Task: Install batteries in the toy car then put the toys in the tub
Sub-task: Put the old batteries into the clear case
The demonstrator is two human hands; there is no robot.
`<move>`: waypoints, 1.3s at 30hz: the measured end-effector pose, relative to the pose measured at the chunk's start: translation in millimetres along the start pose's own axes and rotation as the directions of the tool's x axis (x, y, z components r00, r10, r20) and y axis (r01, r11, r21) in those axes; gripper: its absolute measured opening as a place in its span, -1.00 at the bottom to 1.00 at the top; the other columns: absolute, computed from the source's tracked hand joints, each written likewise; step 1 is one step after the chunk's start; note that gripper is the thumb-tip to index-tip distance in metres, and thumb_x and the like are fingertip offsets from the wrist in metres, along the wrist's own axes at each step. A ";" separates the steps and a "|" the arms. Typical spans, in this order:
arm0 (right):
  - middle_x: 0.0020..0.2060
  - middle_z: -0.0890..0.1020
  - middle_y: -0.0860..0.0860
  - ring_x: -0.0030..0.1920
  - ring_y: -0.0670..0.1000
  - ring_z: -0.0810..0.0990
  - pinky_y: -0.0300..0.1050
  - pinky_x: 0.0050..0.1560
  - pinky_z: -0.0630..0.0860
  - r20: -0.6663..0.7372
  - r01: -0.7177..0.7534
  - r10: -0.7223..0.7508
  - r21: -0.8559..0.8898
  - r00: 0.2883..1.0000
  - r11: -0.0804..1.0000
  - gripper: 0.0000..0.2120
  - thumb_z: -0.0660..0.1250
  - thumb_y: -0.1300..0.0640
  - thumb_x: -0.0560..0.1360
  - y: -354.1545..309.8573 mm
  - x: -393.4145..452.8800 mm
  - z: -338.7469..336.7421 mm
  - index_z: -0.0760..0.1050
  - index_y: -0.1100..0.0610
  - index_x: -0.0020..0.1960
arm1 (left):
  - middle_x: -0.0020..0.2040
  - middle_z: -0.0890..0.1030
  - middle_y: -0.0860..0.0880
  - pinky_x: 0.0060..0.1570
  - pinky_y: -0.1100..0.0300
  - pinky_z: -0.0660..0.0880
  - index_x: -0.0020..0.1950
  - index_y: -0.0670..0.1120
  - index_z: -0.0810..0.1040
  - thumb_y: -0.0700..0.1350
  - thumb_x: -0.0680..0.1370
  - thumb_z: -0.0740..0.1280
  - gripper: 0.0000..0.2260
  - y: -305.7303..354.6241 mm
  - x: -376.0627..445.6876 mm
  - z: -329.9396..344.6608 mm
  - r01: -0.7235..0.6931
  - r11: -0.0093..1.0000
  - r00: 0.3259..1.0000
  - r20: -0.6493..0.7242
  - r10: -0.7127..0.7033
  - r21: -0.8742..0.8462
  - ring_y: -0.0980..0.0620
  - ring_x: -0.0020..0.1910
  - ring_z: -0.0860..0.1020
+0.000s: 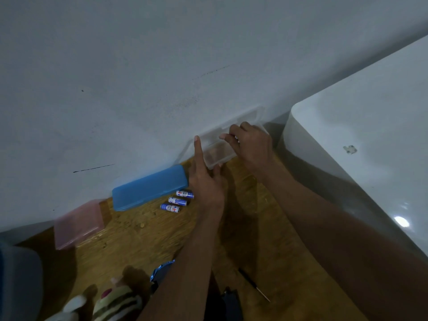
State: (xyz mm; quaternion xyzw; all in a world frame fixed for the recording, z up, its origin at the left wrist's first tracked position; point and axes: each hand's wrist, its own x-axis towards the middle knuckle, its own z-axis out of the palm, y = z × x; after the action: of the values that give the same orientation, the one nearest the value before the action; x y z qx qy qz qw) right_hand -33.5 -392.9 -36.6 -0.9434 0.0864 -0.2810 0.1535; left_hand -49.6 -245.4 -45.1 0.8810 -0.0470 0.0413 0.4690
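Batteries [177, 201] on wood tabletop [129, 230], grey wall [115, 77] behind, white unit [370, 147] at rt

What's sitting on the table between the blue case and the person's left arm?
Three batteries lie side by side there, between the blue case and left hand, in the head view.

Pretty cramped at the back: the wall [139, 77] runs diagonally across the frame with the clear box [220, 156], blue case [148, 188] and pink box [78, 223] all pushed up against it, and the three batteries [177, 201] sit just in front of the blue case. The white tub [359, 147] blocks the whole right side. The open wooden table [129, 235] at centre left is the free lane, with the stuffed toys [115, 300], screwdriver [253, 284] and both forearms crowding the bottom edge.
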 end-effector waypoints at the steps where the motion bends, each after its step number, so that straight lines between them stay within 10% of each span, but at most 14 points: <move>1: -0.25 0.66 0.12 -0.33 0.10 0.62 -0.11 -0.34 0.55 -0.014 0.036 -0.036 -0.022 0.999 0.999 -0.73 0.41 -0.08 0.54 -0.4 2.4 4.5 0.62 0.14 -0.07 | 0.20 0.61 -0.11 0.10 -0.07 0.62 0.61 0.26 0.04 -0.25 0.53 0.46 -0.15 -0.2 0.4 -0.1 0.004 1.000 1.000 0.003 -0.004 -0.005 -0.08 0.09 0.61; 12: -0.20 0.64 0.10 -0.13 0.13 0.54 0.04 -0.17 0.52 0.021 0.049 -0.051 0.115 0.998 0.992 -0.64 0.28 -0.10 0.59 6.9 6.8 30.6 0.66 0.16 -0.10 | 0.19 0.58 -0.05 0.09 0.15 0.56 0.62 0.21 0.10 -0.25 0.51 0.48 -0.16 0.7 5.8 -4.1 0.032 0.999 0.999 0.024 -0.032 -0.003 0.12 0.07 0.51; 32: -0.17 0.65 0.01 -0.07 0.07 0.53 0.01 -0.08 0.46 -0.086 -0.110 0.113 0.033 0.990 0.993 -0.74 0.37 -0.11 0.50 -3.7 0.0 19.8 0.63 0.09 -0.15 | 0.30 0.55 -0.09 0.18 -0.06 0.60 0.61 0.25 0.04 -0.23 0.53 0.46 -0.14 5.4 9.5 -9.7 0.057 0.997 0.995 0.082 -0.060 0.046 -0.05 0.24 0.54; 39: -0.04 0.62 0.08 -0.06 0.03 0.50 -0.17 -0.04 0.34 -0.168 -0.239 0.270 0.183 0.948 0.954 -0.60 0.40 -0.14 0.53 -11.2 -0.6 2.7 0.54 0.09 0.24 | 0.33 0.54 -0.11 0.21 -0.15 0.57 0.61 0.26 0.02 -0.21 0.55 0.45 -0.16 8.6 7.8 -10.8 0.079 0.997 0.992 0.092 -0.081 0.024 -0.08 0.28 0.53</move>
State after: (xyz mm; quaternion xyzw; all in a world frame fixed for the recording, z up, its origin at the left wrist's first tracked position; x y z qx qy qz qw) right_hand -31.6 -381.6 -35.3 -0.8775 0.1989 -0.3540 0.2550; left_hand -43.2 -241.6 -31.2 0.8879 -0.0329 -0.0181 0.4585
